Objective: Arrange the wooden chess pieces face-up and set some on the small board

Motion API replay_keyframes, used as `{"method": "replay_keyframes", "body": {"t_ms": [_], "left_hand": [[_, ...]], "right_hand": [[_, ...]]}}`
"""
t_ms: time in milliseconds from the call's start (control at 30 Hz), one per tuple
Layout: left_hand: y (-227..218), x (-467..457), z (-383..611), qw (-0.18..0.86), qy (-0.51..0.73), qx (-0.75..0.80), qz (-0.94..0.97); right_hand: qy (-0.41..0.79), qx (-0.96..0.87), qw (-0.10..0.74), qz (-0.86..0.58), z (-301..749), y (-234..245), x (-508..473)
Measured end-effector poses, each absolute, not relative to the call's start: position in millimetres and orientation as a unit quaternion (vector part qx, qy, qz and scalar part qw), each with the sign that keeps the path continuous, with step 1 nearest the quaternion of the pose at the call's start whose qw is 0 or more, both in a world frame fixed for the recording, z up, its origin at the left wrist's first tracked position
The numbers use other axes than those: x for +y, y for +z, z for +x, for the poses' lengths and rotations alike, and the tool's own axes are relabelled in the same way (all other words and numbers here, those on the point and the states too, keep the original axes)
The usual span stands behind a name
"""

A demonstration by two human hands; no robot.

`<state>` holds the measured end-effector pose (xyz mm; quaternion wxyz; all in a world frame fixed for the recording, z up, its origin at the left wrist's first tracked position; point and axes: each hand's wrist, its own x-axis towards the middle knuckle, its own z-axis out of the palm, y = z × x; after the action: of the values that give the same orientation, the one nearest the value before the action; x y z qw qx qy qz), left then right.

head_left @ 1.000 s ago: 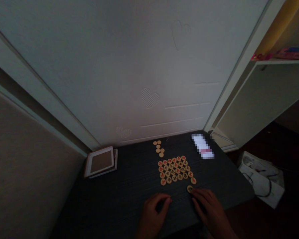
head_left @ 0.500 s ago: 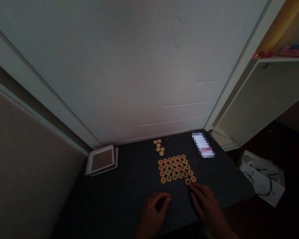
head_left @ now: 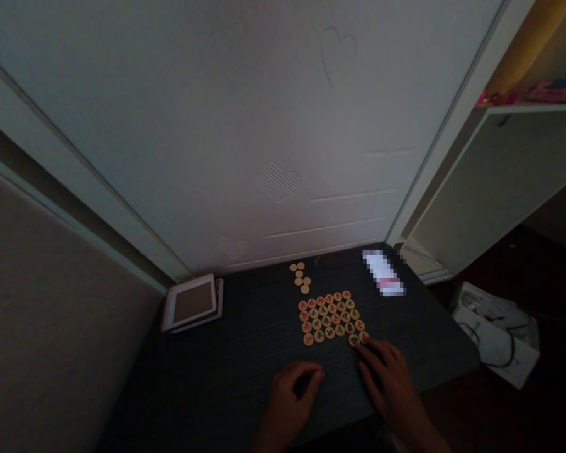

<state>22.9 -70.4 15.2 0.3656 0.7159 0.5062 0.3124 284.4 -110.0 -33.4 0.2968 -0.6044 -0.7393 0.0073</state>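
Round wooden Chinese chess pieces [head_left: 329, 333] lie face up in rows on a dark table [head_left: 236, 365], marked in red or black characters. My right hand [head_left: 391, 384] reaches in from the lower right, fingers stretched out and apart. Its fingertips touch the black-marked piece [head_left: 353, 340] and the red-marked piece [head_left: 365, 336] at the near right end of the rows. Nearer the table's front edge, my left hand [head_left: 292, 390] rests with thumb and forefinger tips pressed together; whether anything is between them cannot be made out.
Several blank-side-up pieces [head_left: 299, 274] lie loosely grouped behind the rows. A white-framed flat object [head_left: 191, 305] sits at the back left, a blurred bright object [head_left: 383, 272] at the back right. Beyond the table's right edge stands a white box [head_left: 509, 358] with a dark cord.
My right hand's fingertips have spread slightly forward, with one finger now on the red-marked corner piece. My left hand stays in its pinch, and the view has shifted a little.
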Motion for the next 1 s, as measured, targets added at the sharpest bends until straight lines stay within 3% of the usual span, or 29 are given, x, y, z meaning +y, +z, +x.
{"method": "replay_keyframes", "body": {"t_ms": [567, 800, 900, 1000], "left_hand": [[15.2, -71.0, 23.1, 0.370, 0.320, 0.504, 0.712], [31.9, -61.5, 23.1, 0.411, 0.292, 0.506, 0.700], [43.6, -31.5, 17.7, 0.371, 0.284, 0.490, 0.736], [48.4, 17.0, 11.5, 0.264, 0.294, 0.473, 0.787]], "right_hand": [[0.006, -0.734, 0.309, -0.604, 284.5, -37.1, -109.7], [0.010, -0.729, 0.353, -0.587, 283.0, -31.7, -112.4], [0.016, -0.723, 0.370, -0.584, 280.8, -27.8, -112.6], [0.028, -0.723, 0.388, -0.571, 276.8, -24.7, -110.3]]}}
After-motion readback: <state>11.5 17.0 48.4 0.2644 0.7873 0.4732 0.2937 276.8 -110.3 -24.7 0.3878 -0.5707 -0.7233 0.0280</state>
